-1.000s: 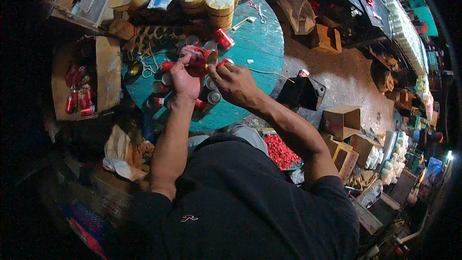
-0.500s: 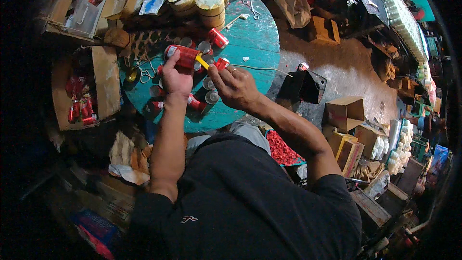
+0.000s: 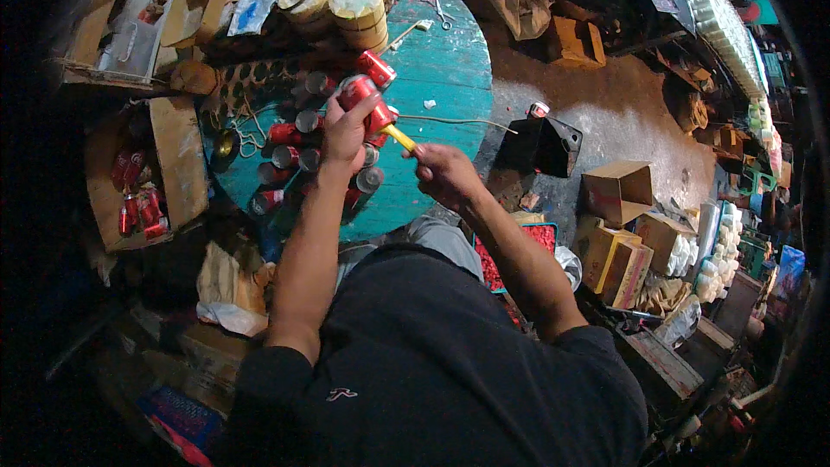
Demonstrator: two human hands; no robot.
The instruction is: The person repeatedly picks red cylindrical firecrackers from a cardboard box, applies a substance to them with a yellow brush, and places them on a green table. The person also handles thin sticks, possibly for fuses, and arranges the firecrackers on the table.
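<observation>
My left hand [image 3: 347, 130] grips a red drink can [image 3: 356, 90] held on its side above the round teal table [image 3: 450, 60]. My right hand [image 3: 443, 171] is closed on a tool with a yellow handle [image 3: 399, 137], whose tip points into the can's end. Several more red cans [image 3: 290, 134] lie and stand on the table just under and left of my hands. One further red can [image 3: 377, 67] lies behind the held one.
Rolls of tan tape or cord [image 3: 356, 7] stand at the table's far edge, with scissors [image 3: 441, 9] nearby. A cardboard box of red cans [image 3: 138, 199] sits at left. A black box [image 3: 545, 145] and cardboard cartons [image 3: 618, 195] stand on the floor at right.
My right hand has pulled back from the can toward me, drawing the yellow-handled tool out. My left hand has kept the can raised and tilted it.
</observation>
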